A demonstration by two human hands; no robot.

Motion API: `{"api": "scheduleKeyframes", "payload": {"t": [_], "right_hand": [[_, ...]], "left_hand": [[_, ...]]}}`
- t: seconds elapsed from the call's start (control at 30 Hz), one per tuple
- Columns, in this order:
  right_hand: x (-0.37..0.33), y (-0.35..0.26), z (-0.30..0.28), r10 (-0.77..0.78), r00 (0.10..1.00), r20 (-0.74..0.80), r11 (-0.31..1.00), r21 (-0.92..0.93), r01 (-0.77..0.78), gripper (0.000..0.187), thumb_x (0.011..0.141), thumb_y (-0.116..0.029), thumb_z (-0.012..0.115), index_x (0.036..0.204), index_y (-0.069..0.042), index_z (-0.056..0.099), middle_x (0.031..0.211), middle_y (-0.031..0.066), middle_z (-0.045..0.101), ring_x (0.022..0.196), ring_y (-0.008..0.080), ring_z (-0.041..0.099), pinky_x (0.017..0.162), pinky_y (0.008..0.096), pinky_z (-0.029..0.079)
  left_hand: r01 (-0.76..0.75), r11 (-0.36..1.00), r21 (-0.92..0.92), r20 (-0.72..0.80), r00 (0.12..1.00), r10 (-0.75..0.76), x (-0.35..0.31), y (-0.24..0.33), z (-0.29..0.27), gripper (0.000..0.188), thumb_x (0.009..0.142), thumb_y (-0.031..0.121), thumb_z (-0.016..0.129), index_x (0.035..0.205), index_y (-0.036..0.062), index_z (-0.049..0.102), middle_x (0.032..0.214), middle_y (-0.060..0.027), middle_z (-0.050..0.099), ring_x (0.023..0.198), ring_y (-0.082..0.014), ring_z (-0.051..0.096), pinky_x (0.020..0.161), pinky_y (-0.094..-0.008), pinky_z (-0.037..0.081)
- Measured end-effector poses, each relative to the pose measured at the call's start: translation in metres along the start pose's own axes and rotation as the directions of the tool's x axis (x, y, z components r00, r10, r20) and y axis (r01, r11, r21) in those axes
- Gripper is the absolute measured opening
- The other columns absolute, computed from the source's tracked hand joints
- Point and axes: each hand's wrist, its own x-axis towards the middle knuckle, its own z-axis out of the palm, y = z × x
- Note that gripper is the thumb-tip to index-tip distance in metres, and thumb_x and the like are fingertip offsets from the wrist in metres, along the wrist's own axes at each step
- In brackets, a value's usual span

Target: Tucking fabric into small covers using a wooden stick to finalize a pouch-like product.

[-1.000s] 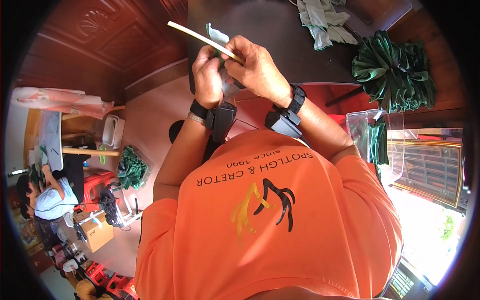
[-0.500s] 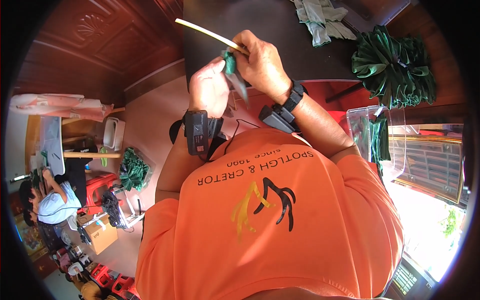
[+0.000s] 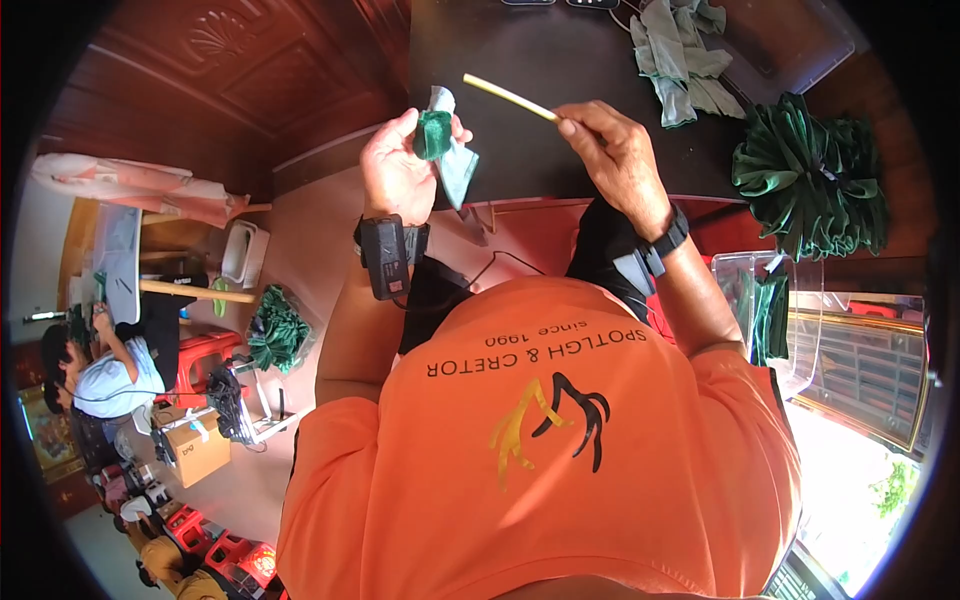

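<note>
My left hand [image 3: 397, 172] holds a small folded piece of green velvet fabric [image 3: 434, 136], its paler grey-green side showing above and hanging below the fingers. To the right, apart from the fabric, my right hand [image 3: 622, 160] pinches one end of a thin, pale yellow stick [image 3: 508, 95]. The stick's free end points up and left, toward the fabric. Both hands are near the front edge of a dark table [image 3: 545, 150].
A pile of pale green fabric pieces [image 3: 680, 60] lies at the far right of the table. Beside it is a gathered dark green velvet bundle [image 3: 815, 180]. A clear plastic bin [image 3: 800, 365] with green fabric stands below. At left a person [image 3: 115, 375] works at another table.
My hands have moved apart. The right hand has drawn the stick away to the right, clear of the fabric. The velvet piece stays in my left hand, now facing up.
</note>
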Motion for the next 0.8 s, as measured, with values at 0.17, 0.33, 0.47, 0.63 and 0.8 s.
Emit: {"api": "scheduleKeyframes", "payload": {"t": [0.17, 0.33, 0.47, 0.63, 0.8], "right_hand": [[-0.006, -0.011, -0.003, -0.013, 0.998, 0.065, 0.99, -0.14, 0.022, 0.013, 0.085, -0.01, 0.061, 0.096, -0.003, 0.065, 0.075, 0.0066, 0.06, 0.061, 0.0166, 0.057, 0.055, 0.0261, 0.044], [-0.01, -0.015, -0.002, -0.12, 0.99, 0.071, 0.965, -0.225, 0.133, 0.009, 0.081, -0.013, 0.061, 0.088, -0.009, 0.066, 0.07, 0.0051, 0.059, 0.059, 0.0253, 0.059, 0.052, 0.0327, 0.047], [-0.014, -0.018, -0.003, -0.144, 0.987, 0.078, 0.954, -0.253, 0.159, 0.008, 0.081, -0.012, 0.061, 0.086, -0.008, 0.065, 0.069, 0.0044, 0.058, 0.056, 0.0253, 0.058, 0.049, 0.033, 0.047], [-0.021, -0.027, -0.004, -0.157, 0.983, 0.091, 0.949, -0.263, 0.176, 0.006, 0.08, -0.011, 0.06, 0.084, -0.01, 0.065, 0.065, 0.0044, 0.057, 0.054, 0.0254, 0.057, 0.047, 0.0328, 0.046], [-0.029, -0.02, 0.007, -0.071, 0.99, 0.119, 0.994, -0.071, 0.08, 0.009, 0.083, -0.012, 0.059, 0.087, -0.007, 0.065, 0.066, 0.0059, 0.059, 0.053, 0.0234, 0.057, 0.049, 0.032, 0.046]], "left_hand": [[-0.034, 0.994, 0.103, 0.054, 0.998, 0.029, 0.001, -0.002, 0.003, 0.035, 0.09, 0.024, 0.042, 0.099, -0.0063, 0.057, 0.082, -0.0164, 0.062, 0.082, -0.0284, 0.06, 0.081, -0.0368, 0.044], [-0.001, 0.986, 0.165, -0.011, 1.0, 0.002, 0.001, -0.001, 0.01, 0.029, 0.089, 0.025, 0.043, 0.094, -0.0002, 0.057, 0.076, -0.0152, 0.062, 0.067, -0.0252, 0.058, 0.066, -0.0346, 0.047], [-0.025, 0.961, 0.276, 0.042, 0.999, 0.014, 0.002, 0.003, 0.013, 0.024, 0.092, 0.025, 0.043, 0.089, 0.0034, 0.054, 0.067, -0.0095, 0.054, 0.054, -0.0146, 0.047, 0.049, -0.0246, 0.036], [-0.037, 0.914, 0.404, -0.11, 0.99, 0.088, 0.002, -0.001, 0.012, 0.023, 0.092, 0.026, 0.045, 0.085, 0.0062, 0.053, 0.063, -0.003, 0.048, 0.045, -0.0088, 0.042, 0.037, -0.0184, 0.024], [0.047, 0.887, 0.459, -0.172, 0.984, 0.037, -0.001, -0.002, 0.022, 0.039, 0.093, 0.04, 0.042, 0.074, 0.0066, 0.049, 0.059, -0.0023, 0.045, 0.042, -0.0086, 0.04, 0.035, -0.0192, 0.023]]}}
